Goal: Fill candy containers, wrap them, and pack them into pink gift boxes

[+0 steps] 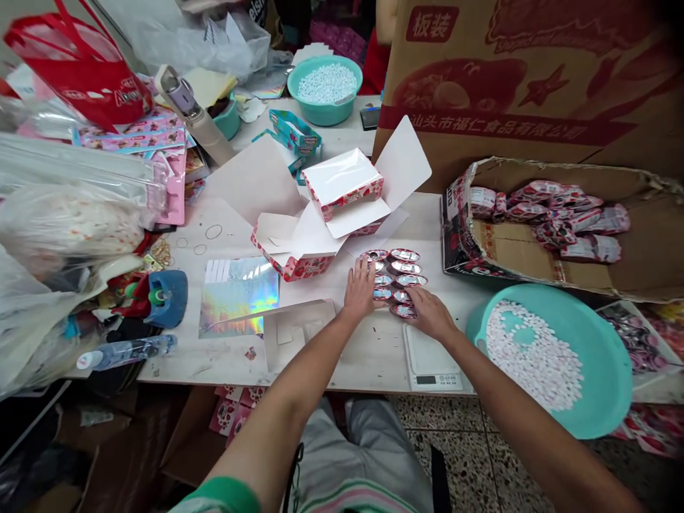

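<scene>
Two columns of small oval packs (405, 268), red with shiny silvery tops, stand side by side on the white table. My left hand (360, 291) rests against the left column, fingers stretched forward over its edge. At the near end of the right column, my right hand (429, 313) touches the packs with its fingers extended. Parts of the nearest packs are hidden under my fingers. Just beyond them, red-patterned cartons (295, 265) lie with white flaps spread, one carton (353, 203) stacked on top. A white digital scale (434, 362) sits below my right hand.
A teal basin (603, 356) of pale candies stands right, below a cardboard box (459, 249) holding red packs. Another basin (324, 114) is at the back. Holographic sheets (235, 288), a water bottle (128, 352) and a tape dispenser (169, 299) lie left. A big carton (513, 85) rises behind.
</scene>
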### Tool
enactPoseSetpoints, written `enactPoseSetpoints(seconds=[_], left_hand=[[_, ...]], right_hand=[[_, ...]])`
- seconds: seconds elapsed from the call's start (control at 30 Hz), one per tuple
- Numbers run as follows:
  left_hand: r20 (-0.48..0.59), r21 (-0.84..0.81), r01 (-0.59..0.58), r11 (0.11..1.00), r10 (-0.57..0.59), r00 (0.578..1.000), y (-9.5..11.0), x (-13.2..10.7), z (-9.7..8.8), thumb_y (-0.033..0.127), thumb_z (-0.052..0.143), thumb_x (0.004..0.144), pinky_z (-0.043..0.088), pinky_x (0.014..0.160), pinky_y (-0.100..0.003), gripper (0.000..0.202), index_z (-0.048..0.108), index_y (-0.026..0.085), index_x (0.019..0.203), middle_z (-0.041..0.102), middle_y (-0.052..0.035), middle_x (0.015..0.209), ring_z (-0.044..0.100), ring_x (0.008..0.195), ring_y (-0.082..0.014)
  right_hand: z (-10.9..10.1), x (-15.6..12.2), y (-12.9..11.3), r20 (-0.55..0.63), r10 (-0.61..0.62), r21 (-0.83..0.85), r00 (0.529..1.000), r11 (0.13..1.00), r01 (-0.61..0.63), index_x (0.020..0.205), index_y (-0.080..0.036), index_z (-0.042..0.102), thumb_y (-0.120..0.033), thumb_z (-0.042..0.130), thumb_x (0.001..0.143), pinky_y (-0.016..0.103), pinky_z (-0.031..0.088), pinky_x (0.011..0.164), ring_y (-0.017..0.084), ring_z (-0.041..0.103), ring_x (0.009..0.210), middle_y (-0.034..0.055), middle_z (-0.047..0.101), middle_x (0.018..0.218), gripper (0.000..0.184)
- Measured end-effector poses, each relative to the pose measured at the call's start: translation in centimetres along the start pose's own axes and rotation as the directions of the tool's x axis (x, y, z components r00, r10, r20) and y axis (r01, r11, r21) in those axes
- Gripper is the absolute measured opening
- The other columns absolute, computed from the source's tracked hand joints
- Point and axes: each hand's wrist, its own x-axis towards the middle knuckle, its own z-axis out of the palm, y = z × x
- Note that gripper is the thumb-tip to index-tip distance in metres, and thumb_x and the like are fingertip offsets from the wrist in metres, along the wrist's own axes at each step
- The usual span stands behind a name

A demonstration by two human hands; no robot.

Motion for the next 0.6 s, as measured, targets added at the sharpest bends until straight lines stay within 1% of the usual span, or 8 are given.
enactPoseSetpoints(seconds=[0.1, 0.17, 0.23, 0.3, 0.43, 0.5, 0.6], left_hand=[[0.086, 0.039, -0.062, 0.997, 0.058, 0.995, 0.3, 0.1, 1.5, 0.063, 0.067, 0.06, 0.012, 0.111, -0.052, 0.113, 0.011, 0.013, 0.145, 0.002, -0.0163, 0.153, -0.001, 0.141, -0.0348], [0.115, 0.059, -0.07, 0.996, 0.063, 0.991, 0.6, -0.3, 2.2, 0.06, 0.066, 0.062, 0.01, 0.112, -0.052, 0.11, 0.012, 0.014, 0.145, 0.003, -0.0149, 0.154, 0.0, 0.141, -0.0343], [0.125, 0.083, -0.075, 0.994, 0.065, 0.99, 0.8, -0.4, 2.5, 0.055, 0.067, 0.064, 0.009, 0.112, -0.051, 0.103, 0.016, 0.015, 0.144, 0.006, -0.0142, 0.154, 0.002, 0.141, -0.0335], [0.137, 0.107, -0.09, 0.99, 0.075, 0.988, 0.7, -0.2, 2.5, 0.052, 0.069, 0.064, 0.008, 0.113, -0.051, 0.099, 0.02, 0.017, 0.143, 0.008, -0.0148, 0.153, 0.004, 0.141, -0.0337], [0.137, 0.117, -0.1, 0.988, 0.084, 0.987, 0.2, 0.8, 2.1, 0.054, 0.073, 0.057, 0.007, 0.112, -0.052, 0.106, 0.021, 0.019, 0.143, 0.009, -0.0163, 0.153, 0.004, 0.14, -0.0368], [0.136, 0.116, -0.084, 0.99, 0.068, 0.988, 0.3, 1.3, 1.9, 0.055, 0.073, 0.056, 0.008, 0.112, -0.051, 0.108, 0.02, 0.018, 0.143, 0.015, -0.0172, 0.151, 0.009, 0.139, -0.0372], [0.114, 0.107, -0.04, 0.993, 0.028, 0.993, 0.7, 1.7, 1.6, 0.053, 0.072, 0.059, 0.011, 0.111, -0.049, 0.107, 0.019, 0.012, 0.142, 0.028, -0.0197, 0.145, 0.022, 0.134, -0.036]], right_hand=[[-0.3, 0.0, 0.3, 0.023, 0.043, 0.009, 0.999, 0.999, -0.043, 0.128, -0.017, 0.038, -0.035, 0.062, 0.072, 0.039, 0.043, 0.089, 0.029, 0.051, 0.11, 0.014, 0.053, 0.123, 0.063], [-0.4, 0.0, 0.5, 0.023, 0.077, 0.009, 0.997, 0.997, -0.077, 0.128, -0.017, 0.038, -0.034, 0.062, 0.072, 0.04, 0.043, 0.088, 0.029, 0.051, 0.108, 0.0144, 0.053, 0.122, 0.064], [-0.5, 0.0, 0.7, 0.022, 0.1, 0.01, 0.995, 0.995, -0.101, 0.128, -0.016, 0.039, -0.034, 0.062, 0.072, 0.04, 0.044, 0.087, 0.029, 0.052, 0.108, 0.015, 0.053, 0.122, 0.063], [-0.6, -0.1, 0.8, 0.024, 0.108, 0.017, 0.994, 0.994, -0.109, 0.127, -0.016, 0.04, -0.035, 0.062, 0.072, 0.04, 0.044, 0.086, 0.03, 0.052, 0.107, 0.0152, 0.053, 0.122, 0.061], [-0.7, -0.1, 0.9, 0.029, 0.116, 0.033, 0.993, 0.993, -0.117, 0.127, -0.017, 0.039, -0.037, 0.06, 0.074, 0.04, 0.045, 0.085, 0.029, 0.053, 0.106, 0.0147, 0.053, 0.121, 0.061], [-0.8, -0.2, 1.0, 0.037, 0.123, 0.037, 0.992, 0.992, -0.125, 0.128, -0.018, 0.038, -0.036, 0.061, 0.073, 0.04, 0.046, 0.084, 0.029, 0.052, 0.106, 0.0138, 0.052, 0.122, 0.062], [-1.0, -0.4, 1.0, 0.053, 0.132, 0.042, 0.99, 0.99, -0.134, 0.129, -0.02, 0.037, -0.036, 0.061, 0.073, 0.039, 0.047, 0.081, 0.029, 0.053, 0.106, 0.0125, 0.053, 0.122, 0.063]])
